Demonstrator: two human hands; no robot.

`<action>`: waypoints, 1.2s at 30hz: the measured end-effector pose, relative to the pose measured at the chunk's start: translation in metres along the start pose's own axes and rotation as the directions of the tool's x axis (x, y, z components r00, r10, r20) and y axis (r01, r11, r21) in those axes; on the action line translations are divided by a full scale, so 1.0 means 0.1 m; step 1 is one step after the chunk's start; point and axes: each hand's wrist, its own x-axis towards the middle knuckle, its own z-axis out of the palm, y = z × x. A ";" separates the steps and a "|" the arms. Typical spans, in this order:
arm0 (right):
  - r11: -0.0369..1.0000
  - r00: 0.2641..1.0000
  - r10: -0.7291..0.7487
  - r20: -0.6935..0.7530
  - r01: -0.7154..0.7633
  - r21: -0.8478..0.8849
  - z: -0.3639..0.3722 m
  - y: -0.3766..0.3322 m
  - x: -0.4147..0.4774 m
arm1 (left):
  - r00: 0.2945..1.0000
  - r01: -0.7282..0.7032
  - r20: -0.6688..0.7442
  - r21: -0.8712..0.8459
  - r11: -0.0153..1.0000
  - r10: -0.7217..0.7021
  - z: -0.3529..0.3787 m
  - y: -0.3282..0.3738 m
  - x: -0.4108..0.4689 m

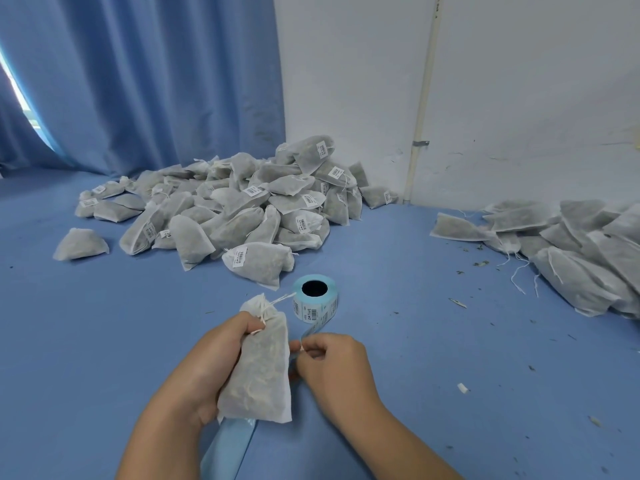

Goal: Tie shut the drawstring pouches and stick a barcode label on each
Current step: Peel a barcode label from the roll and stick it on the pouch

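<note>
My left hand (211,362) grips a white drawstring pouch (263,372) filled with dried herbs, its gathered neck and tied string pointing away from me. My right hand (332,365) pinches the blue backing strip (311,332) that trails from a roll of barcode labels (315,301) standing just beyond the pouch. The used strip (228,441) runs under the pouch toward me. Whether a label is on my fingertips is hidden.
A big heap of labelled pouches (242,209) lies ahead by the blue curtain (138,81). A pile of pouches without labels (571,251) lies at the right near the white wall (519,98). Herb crumbs and a paper scrap (462,388) dot the blue surface.
</note>
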 end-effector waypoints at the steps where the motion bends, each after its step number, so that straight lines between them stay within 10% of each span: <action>1: 1.000 1.000 0.001 -0.002 -0.001 -0.003 -0.01 0.00 0.00 | 1.000 -0.009 0.011 -0.012 1.000 0.009 -0.02 -0.01 0.02; 24: 0.984 0.994 0.094 -0.052 -0.101 -0.149 -0.53 0.00 -0.10 | 0.994 -0.065 0.081 -0.085 0.994 0.072 -0.03 0.05 -0.06; 30: 0.962 0.993 0.115 -0.001 -0.111 0.250 -1.14 -0.16 -0.30 | 0.968 -0.190 0.177 0.046 0.981 0.179 0.28 0.11 -0.09; 36: 0.627 0.996 -0.089 0.017 0.043 0.778 -1.75 -0.31 -0.50 | 0.954 -0.267 0.239 0.390 0.881 0.183 1.01 0.05 -0.02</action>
